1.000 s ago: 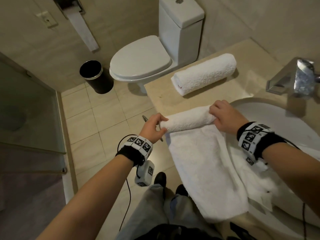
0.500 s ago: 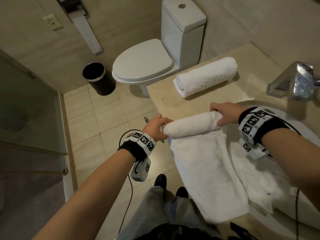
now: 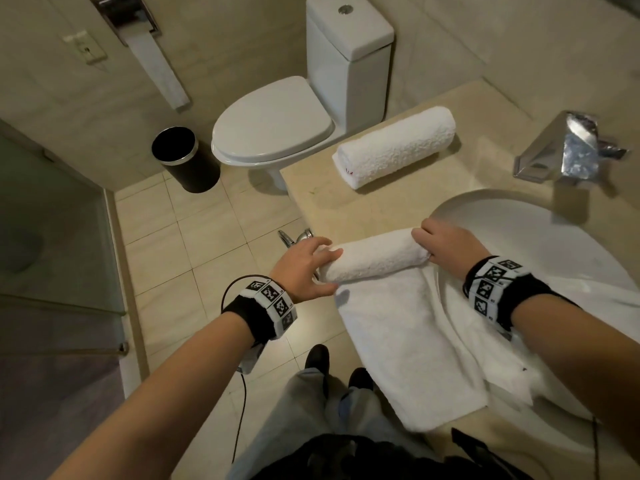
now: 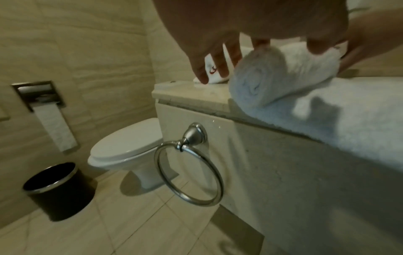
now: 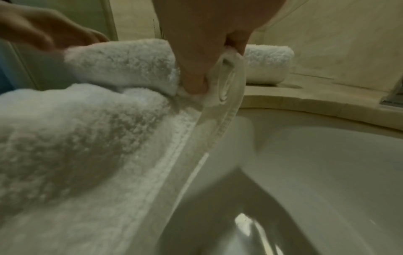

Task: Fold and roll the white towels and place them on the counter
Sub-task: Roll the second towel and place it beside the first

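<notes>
Beige tile covers the bathroom floor and walls, and from the head view the counter (image 3: 346, 209) runs beside the white toilet (image 3: 277, 133) and a black bin (image 3: 183, 159). A finished rolled towel (image 3: 394, 145) lies near the counter's far edge, well apart from the half-rolled towel (image 3: 377, 259) at the near edge, whose loose tail drapes over the front and onto the sink (image 3: 554, 237) rim. The left hand (image 3: 304, 268) rests on the roll's left end with fingers spread and fairly straight; the right hand (image 3: 450, 247) curls over the right end. From the left wrist, the fingers (image 4: 216, 57) hang extended above the spiral end of the roll (image 4: 281, 74), with a towel ring (image 4: 189, 163) on the counter's side below. From the right wrist, the thumb and fingers (image 5: 196, 69) pinch the roll's end (image 5: 122, 62) beside the basin (image 5: 316, 163).
</notes>
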Motion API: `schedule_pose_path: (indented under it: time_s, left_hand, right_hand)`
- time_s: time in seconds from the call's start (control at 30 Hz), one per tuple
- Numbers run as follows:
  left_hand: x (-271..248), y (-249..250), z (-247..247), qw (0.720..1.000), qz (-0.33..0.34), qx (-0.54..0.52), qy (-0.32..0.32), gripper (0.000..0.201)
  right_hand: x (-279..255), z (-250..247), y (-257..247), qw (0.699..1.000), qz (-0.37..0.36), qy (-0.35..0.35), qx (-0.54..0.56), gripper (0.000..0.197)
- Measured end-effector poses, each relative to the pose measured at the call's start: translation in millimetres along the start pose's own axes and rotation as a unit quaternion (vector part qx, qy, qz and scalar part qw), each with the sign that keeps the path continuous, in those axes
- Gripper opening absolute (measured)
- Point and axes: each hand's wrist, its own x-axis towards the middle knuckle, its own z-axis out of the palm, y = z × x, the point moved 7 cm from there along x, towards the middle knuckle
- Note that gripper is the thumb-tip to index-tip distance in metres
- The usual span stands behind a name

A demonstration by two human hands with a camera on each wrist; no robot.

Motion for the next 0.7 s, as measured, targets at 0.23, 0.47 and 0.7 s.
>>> schedule_pose_path:
  time_s: [0.23,0.47,0.7]
  left_hand:
    - [18,17,-8,0.988,-0.092,-0.066,-0.106,0.024]
    - [29,39,0,0.988,-0.026,0.062,-0.141,0.027]
    - [10,46,18,0.997,0.004,0.061,-0.045,0.014]
  right_hand:
    - [-6,0,-1,0.999,0.019,-0.018,0.039,0.053]
    - [3,-6,-3,0.947,0.07,-0.142,0.279,0.029]
    - [8,7,-17,0.943,0.079,-0.259,0.194,0.051]
